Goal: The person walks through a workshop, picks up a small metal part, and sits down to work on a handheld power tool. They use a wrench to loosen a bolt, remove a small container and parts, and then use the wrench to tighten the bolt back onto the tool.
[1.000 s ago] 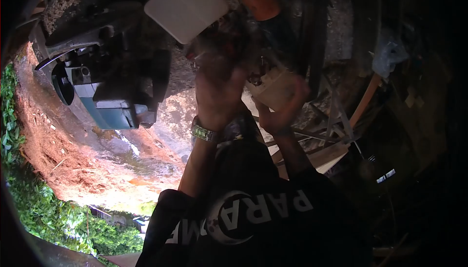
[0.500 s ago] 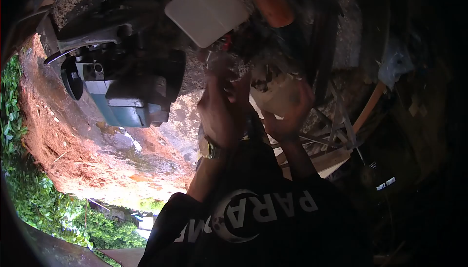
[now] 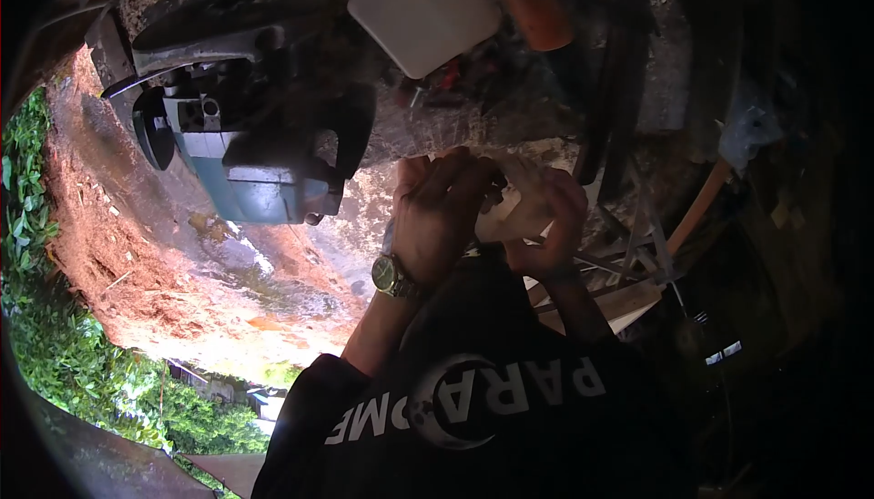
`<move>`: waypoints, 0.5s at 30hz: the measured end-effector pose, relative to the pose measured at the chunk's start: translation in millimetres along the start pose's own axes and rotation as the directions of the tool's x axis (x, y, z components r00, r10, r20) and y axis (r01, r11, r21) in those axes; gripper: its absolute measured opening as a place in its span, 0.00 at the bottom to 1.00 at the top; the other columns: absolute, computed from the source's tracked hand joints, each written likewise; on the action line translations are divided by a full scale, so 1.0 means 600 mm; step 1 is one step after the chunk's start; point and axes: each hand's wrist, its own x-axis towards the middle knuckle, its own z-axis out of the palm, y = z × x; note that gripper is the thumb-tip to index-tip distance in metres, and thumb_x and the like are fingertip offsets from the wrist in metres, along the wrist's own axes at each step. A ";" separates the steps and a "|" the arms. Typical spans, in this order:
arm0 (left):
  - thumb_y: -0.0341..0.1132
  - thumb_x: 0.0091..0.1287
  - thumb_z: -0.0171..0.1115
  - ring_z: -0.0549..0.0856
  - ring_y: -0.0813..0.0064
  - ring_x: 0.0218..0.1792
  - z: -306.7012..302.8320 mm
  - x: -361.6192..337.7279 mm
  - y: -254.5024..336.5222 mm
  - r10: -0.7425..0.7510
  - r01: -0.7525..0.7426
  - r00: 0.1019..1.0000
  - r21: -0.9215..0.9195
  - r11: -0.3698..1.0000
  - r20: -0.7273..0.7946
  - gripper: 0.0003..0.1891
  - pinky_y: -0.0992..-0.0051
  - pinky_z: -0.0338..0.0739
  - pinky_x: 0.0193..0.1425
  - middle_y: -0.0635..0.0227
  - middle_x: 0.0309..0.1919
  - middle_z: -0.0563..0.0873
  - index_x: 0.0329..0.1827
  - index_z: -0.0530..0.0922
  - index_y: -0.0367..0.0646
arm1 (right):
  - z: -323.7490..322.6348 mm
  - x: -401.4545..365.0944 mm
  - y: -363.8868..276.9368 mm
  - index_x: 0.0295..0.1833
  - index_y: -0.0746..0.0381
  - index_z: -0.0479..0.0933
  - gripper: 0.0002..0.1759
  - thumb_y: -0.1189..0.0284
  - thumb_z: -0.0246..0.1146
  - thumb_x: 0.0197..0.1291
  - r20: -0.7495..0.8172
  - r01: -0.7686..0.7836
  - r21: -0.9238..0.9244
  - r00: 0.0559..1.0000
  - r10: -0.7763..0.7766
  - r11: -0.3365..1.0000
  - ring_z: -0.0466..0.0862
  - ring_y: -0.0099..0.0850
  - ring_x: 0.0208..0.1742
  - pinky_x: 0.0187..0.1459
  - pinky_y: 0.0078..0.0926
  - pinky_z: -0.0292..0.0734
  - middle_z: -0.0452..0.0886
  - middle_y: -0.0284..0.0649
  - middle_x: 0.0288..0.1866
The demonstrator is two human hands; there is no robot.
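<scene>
Honestly, from my remote seat I'd worry most about the pale container (image 3: 523, 212) tipping or slipping, since only the right hand (image 3: 557, 235) seems to support it, and a nudge from the left hand (image 3: 435, 226) could tilt it (deep shade hides whatever it contains). It lies between the two hands, gripped at its right side by the right fingers, with the left fingers curled against or just beside its left edge; whether those pinch anything, I cannot tell.
</scene>
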 end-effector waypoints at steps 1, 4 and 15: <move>0.24 0.58 0.68 0.89 0.56 0.47 0.002 -0.002 0.000 -0.009 0.009 1.000 -0.002 1.000 -0.009 0.12 0.62 0.86 0.49 0.63 0.45 0.89 0.45 0.87 0.42 | 0.003 -0.002 -0.001 0.71 0.65 0.65 0.47 0.74 0.82 0.45 0.018 -0.008 -0.003 1.000 0.009 1.000 0.74 0.52 0.69 0.68 0.51 0.75 0.70 0.51 0.67; 0.24 0.56 0.68 0.88 0.55 0.47 -0.005 -0.004 -0.007 0.039 -0.039 0.999 0.007 0.999 -0.006 0.11 0.61 0.86 0.47 0.64 0.44 0.89 0.42 0.85 0.43 | 0.012 -0.008 -0.004 0.73 0.65 0.63 0.49 0.72 0.81 0.47 0.050 -0.030 -0.001 0.998 0.030 1.000 0.71 0.51 0.72 0.70 0.50 0.73 0.67 0.51 0.70; 0.23 0.59 0.69 0.87 0.55 0.47 -0.065 -0.006 -0.015 0.125 -0.124 0.992 -0.047 0.991 0.014 0.14 0.63 0.83 0.50 0.59 0.48 0.89 0.49 0.84 0.40 | 0.040 0.005 -0.027 0.75 0.64 0.59 0.49 0.71 0.80 0.51 0.074 -0.152 0.170 0.987 0.142 0.974 0.74 0.48 0.69 0.69 0.48 0.74 0.67 0.53 0.69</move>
